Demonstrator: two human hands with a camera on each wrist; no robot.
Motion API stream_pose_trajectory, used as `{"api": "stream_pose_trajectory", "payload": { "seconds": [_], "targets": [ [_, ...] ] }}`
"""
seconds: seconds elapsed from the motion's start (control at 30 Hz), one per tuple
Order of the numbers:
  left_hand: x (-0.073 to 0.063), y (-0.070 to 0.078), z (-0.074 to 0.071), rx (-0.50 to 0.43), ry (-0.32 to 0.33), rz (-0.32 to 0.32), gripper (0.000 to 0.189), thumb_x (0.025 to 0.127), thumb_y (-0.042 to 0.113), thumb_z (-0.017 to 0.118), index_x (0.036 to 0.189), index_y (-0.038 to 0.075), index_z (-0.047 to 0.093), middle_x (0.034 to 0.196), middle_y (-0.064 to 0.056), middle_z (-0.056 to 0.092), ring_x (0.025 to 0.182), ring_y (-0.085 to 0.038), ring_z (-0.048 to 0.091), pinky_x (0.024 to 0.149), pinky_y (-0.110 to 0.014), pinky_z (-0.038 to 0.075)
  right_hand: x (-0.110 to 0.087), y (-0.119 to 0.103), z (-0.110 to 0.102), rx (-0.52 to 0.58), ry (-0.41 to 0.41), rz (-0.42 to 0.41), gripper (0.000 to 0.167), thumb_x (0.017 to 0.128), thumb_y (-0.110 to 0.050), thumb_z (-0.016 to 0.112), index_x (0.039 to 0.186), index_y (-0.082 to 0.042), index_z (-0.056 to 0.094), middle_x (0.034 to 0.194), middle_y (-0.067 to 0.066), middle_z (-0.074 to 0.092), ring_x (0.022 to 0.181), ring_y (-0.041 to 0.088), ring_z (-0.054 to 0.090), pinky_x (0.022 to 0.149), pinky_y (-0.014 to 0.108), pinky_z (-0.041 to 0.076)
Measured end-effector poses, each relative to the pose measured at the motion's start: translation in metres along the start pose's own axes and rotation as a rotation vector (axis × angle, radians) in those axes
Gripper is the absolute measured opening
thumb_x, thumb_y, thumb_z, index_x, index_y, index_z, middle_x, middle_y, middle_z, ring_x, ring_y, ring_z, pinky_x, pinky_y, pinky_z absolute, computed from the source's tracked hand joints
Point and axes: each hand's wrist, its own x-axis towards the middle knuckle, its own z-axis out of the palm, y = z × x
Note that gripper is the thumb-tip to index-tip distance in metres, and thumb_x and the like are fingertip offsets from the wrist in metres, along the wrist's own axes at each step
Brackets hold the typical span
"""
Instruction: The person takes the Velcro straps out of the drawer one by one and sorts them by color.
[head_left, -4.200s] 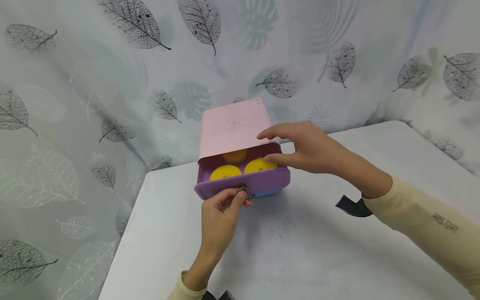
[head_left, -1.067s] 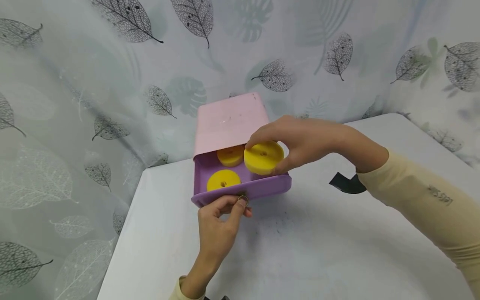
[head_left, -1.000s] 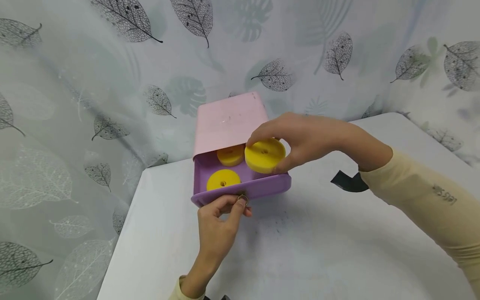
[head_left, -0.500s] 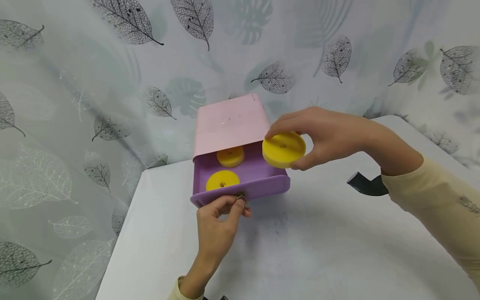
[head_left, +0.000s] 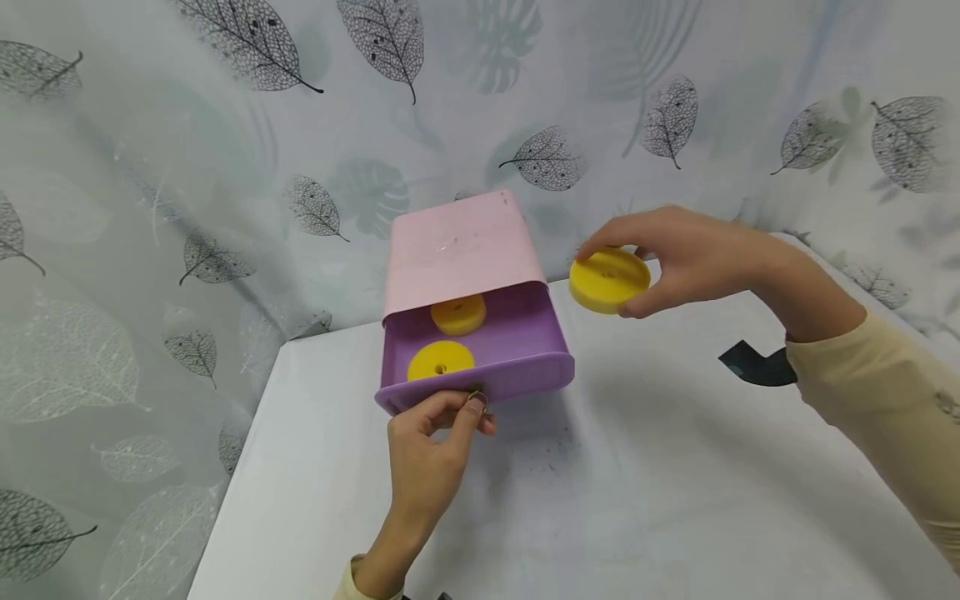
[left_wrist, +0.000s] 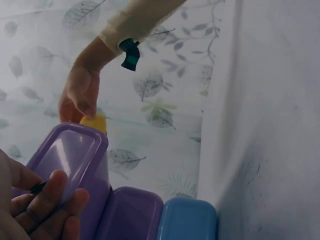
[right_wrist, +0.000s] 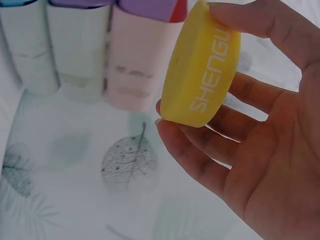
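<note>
My left hand (head_left: 426, 454) pinches the small metal ring pull (head_left: 480, 402) on a purple drawer (head_left: 534, 375), which stands pulled out of a pink drawer box (head_left: 461, 246). Inside lie two yellow discs with centre holes: a front disc (head_left: 427, 362) by the left of the drawer's front wall and a rear disc (head_left: 456, 315) partly under the box's top. To the right of the box, my right hand (head_left: 697, 257) holds a third yellow disc (head_left: 600, 287) in the air, between thumb and fingers. White lettering runs along its rim in the right wrist view.
Below the pulled-out drawer sit a second purple drawer (left_wrist: 132, 215) and a blue drawer (left_wrist: 187, 220), both pushed in. The stack stands on a white table (head_left: 645, 483) against a leaf-print curtain (head_left: 465, 108). A dark strap end (head_left: 759, 365) hangs from my right sleeve.
My right hand has gripped a yellow disc, lifted it out of the drawer and carried it to the right, past the drawer's side. My left hand has kept its hold on the ring pull.
</note>
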Motion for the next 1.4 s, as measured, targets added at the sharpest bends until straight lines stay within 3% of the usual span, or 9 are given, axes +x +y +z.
{"api": "stream_pose_trajectory", "payload": {
  "seconds": [0.33,0.67,0.97,1.17,1.4],
  "targets": [
    [0.000,0.001,0.000,-0.009,-0.001,0.002,0.012,0.098,0.008,0.071,0.089,0.012,0.077,0.074,0.008,0.073,0.068,-0.018,0.071,0.074,-0.035,0.058,0.003,0.031,0.020,-0.019,-0.034,0.114,0.054,0.078,-0.006,0.085,0.128,-0.015,0.067,0.116,-0.008,0.065,0.099,0.018,0.056,0.086,0.045,0.048],
    [0.002,0.001,0.001,-0.005,-0.002,0.012,0.011,0.098,0.008,0.071,0.089,0.012,0.077,0.075,0.008,0.073,0.068,-0.018,0.071,0.072,-0.035,0.058,0.005,0.055,0.046,-0.075,-0.073,0.132,0.053,0.076,-0.010,0.087,0.125,-0.013,0.067,0.118,-0.002,0.065,0.102,0.023,0.057,0.088,0.047,0.047],
    [0.001,0.000,0.000,-0.002,-0.009,-0.008,0.011,0.098,0.009,0.071,0.089,0.012,0.077,0.075,0.009,0.073,0.068,-0.018,0.072,0.073,-0.035,0.057,0.003,0.070,0.066,-0.028,-0.080,0.187,0.055,0.075,-0.006,0.088,0.125,-0.008,0.066,0.115,0.002,0.064,0.101,0.025,0.056,0.087,0.047,0.047],
    [0.001,0.000,-0.001,-0.005,-0.013,-0.006,0.012,0.098,0.009,0.071,0.089,0.013,0.077,0.075,0.009,0.073,0.068,-0.019,0.072,0.073,-0.035,0.057,0.003,0.081,0.083,-0.046,-0.116,0.254,0.057,0.078,-0.007,0.088,0.129,-0.007,0.064,0.124,0.009,0.063,0.108,0.030,0.057,0.092,0.053,0.051],
    [-0.001,-0.001,0.001,-0.014,-0.009,-0.011,0.012,0.098,0.010,0.071,0.089,0.013,0.078,0.075,0.008,0.073,0.068,-0.019,0.072,0.074,-0.035,0.057,0.005,0.090,0.098,-0.083,-0.144,0.277,0.057,0.078,-0.006,0.088,0.130,-0.008,0.064,0.128,0.011,0.062,0.110,0.032,0.058,0.095,0.056,0.049]
  ]
}}
